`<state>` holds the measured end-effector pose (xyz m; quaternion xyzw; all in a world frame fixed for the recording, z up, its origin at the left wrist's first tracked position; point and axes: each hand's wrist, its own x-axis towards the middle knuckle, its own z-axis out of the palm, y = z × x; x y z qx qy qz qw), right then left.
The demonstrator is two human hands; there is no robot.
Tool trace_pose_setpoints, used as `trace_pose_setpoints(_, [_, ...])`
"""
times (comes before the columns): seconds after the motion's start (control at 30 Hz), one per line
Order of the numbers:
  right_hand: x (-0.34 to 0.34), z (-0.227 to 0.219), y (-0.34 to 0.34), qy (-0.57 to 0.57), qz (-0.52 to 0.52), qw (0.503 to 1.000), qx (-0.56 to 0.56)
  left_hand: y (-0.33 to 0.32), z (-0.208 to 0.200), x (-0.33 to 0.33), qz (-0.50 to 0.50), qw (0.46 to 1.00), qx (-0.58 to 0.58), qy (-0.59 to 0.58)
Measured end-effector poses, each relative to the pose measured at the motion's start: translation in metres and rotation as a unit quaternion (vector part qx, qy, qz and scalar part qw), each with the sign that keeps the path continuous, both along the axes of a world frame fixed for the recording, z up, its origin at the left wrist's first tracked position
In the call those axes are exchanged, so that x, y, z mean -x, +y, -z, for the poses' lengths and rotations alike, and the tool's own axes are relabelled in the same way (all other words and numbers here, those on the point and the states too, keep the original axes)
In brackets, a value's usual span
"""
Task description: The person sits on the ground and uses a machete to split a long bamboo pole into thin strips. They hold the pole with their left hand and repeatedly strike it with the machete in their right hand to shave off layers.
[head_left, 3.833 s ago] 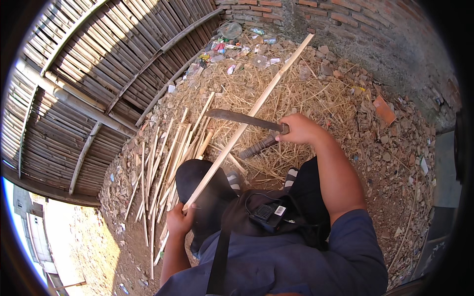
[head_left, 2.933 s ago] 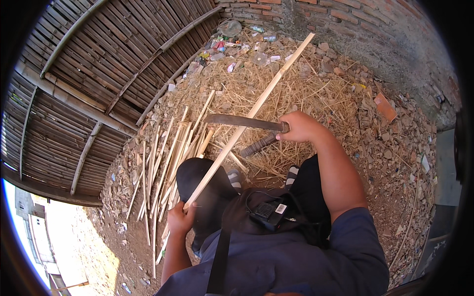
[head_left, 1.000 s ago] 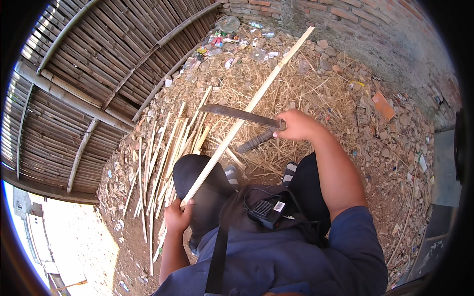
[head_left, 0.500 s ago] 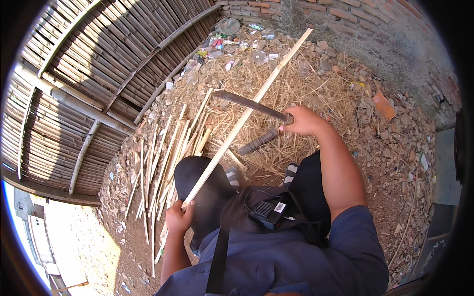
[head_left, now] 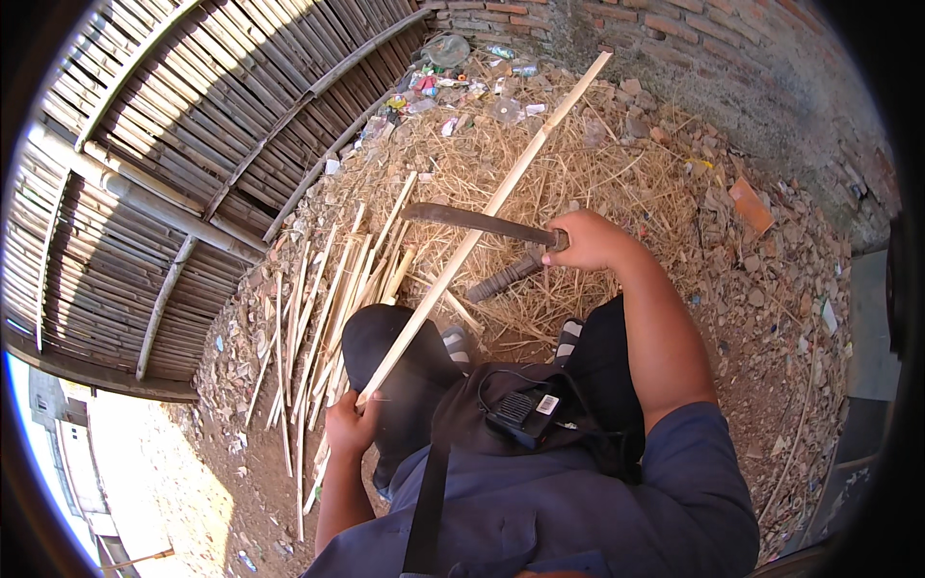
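My left hand [head_left: 351,426], by my left knee, is closed round the near end of a long pale bamboo strip [head_left: 445,275]. The strip slants up and away to the right. Closed on the grip end of a machete [head_left: 472,221] with a dark, slightly curved blade, my right hand [head_left: 590,241] holds it crosswise. The blade lies across the strip's middle in this view; whether they touch I cannot tell. Just below the right hand is a dark, ridged, stick-like piece [head_left: 506,277], its far end partly hidden near the fingers.
Several split bamboo strips [head_left: 323,332] lie in a bundle left of my left knee. Straw-like shavings [head_left: 597,178] cover the ground ahead, with litter [head_left: 424,87] behind them. A bamboo-slat wall [head_left: 193,144] stands left, a brick wall [head_left: 674,29] at the back. A black device [head_left: 525,414] hangs at my waist.
The machete blade has come down and nearer to me along the bamboo strip, its tip swinging slightly left. My left hand and the strip have barely moved.
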<state>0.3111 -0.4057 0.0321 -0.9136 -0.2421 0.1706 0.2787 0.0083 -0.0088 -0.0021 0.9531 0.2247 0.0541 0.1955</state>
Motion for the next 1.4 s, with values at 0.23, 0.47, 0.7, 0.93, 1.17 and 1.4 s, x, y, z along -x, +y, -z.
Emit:
trace_pose_setpoints(0.23, [0.0, -0.001, 0.002, -0.013, 0.021, 1.0, -0.016, 0.0, 0.001, 0.0, 0.006, 1.0, -0.001, -0.014])
trace_pose_setpoints(0.47, [0.011, -0.001, 0.02, -0.009, -0.053, 0.998, 0.008, 0.003, 0.0, 0.001, 0.003, 1.0, -0.007, 0.001])
trace_pose_setpoints(0.7, [0.003, -0.002, 0.002, 0.003, 0.0, 1.0, -0.009, 0.001, -0.001, 0.0, 0.012, 1.0, -0.001, -0.009])
trace_pose_setpoints(0.93, [-0.001, -0.009, -0.002, 0.024, 0.048, 0.999, 0.004, -0.001, 0.0, 0.0, 0.011, 1.0, -0.005, -0.017])
trace_pose_setpoints(1.17, [0.001, -0.006, 0.0, 0.006, 0.048, 0.999, -0.012, 0.003, 0.005, 0.002, 0.011, 1.0, -0.001, -0.018])
trace_pose_setpoints(1.4, [-0.002, 0.002, -0.002, -0.029, 0.034, 0.999, -0.025, 0.004, 0.005, 0.001, 0.008, 1.0, -0.002, -0.007])
